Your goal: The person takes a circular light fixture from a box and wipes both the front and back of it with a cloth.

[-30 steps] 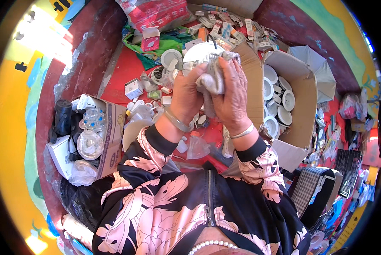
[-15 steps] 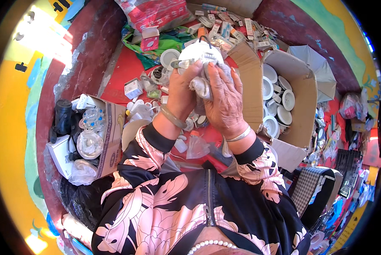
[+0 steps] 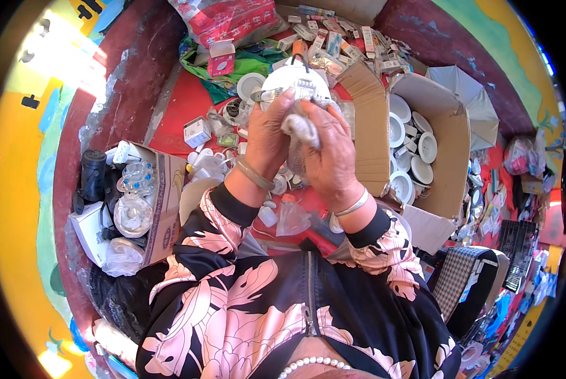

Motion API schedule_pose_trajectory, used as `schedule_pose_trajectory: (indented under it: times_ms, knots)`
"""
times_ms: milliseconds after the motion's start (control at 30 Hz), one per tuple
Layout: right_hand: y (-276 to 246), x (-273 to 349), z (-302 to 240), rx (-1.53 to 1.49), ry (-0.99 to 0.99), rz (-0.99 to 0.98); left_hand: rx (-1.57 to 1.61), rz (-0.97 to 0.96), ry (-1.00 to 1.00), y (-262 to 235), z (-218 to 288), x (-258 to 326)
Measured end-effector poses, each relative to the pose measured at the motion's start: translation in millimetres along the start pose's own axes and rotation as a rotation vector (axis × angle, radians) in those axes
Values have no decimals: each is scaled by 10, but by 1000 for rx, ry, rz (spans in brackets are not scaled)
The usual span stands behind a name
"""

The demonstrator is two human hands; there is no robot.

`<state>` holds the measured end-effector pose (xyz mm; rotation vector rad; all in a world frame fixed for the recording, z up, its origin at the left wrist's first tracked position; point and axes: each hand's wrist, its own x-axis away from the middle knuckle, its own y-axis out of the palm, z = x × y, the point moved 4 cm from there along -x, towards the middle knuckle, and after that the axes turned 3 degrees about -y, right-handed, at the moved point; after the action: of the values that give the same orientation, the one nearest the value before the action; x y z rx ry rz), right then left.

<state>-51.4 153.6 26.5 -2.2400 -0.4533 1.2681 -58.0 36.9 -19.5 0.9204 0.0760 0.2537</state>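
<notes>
Fixture, round, white [image 3: 294,81], one: held up in both hands over the far half of the red sheet [image 3: 182,104]; black cable loop [image 3: 299,58] at its far rim. Left hand [image 3: 267,140]: thumb laid on the fixture's near edge, narrow grip, the other fingers mostly hidden beneath. Right hand [image 3: 330,148]: fingers bent together on a grey cloth [image 3: 302,128], pressed at the fixture's near right edge.

Carton, open [image 3: 447,167], right side of the sheet: white round fittings [image 3: 427,147] within; left flap [image 3: 368,123] upright, its edge near the right hand, narrow room between. Carton, second [image 3: 165,211], left side: well apart from the left hand; white plastic pieces [image 3: 207,164] between the two. White box [image 3: 197,132]: beyond those pieces; red sheet shows from its left side toward the maroon wall [image 3: 145,54]. Small boxes [image 3: 333,45], heaped: far edge of the sheet, past the fixture. Clear plastic bag [image 3: 292,219]: between the wrists, nearer the body, red sheet showing around it.
</notes>
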Motion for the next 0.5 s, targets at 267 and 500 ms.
schedule_pose_trajectory:
  times_ms: [267,500]
  knots:
    - [-53,-27,48,221,-33,2,-108,16,67,79,-24,2]
    - [-201,134,586,-1007,704,442,196,17,49,-54,100,-130]
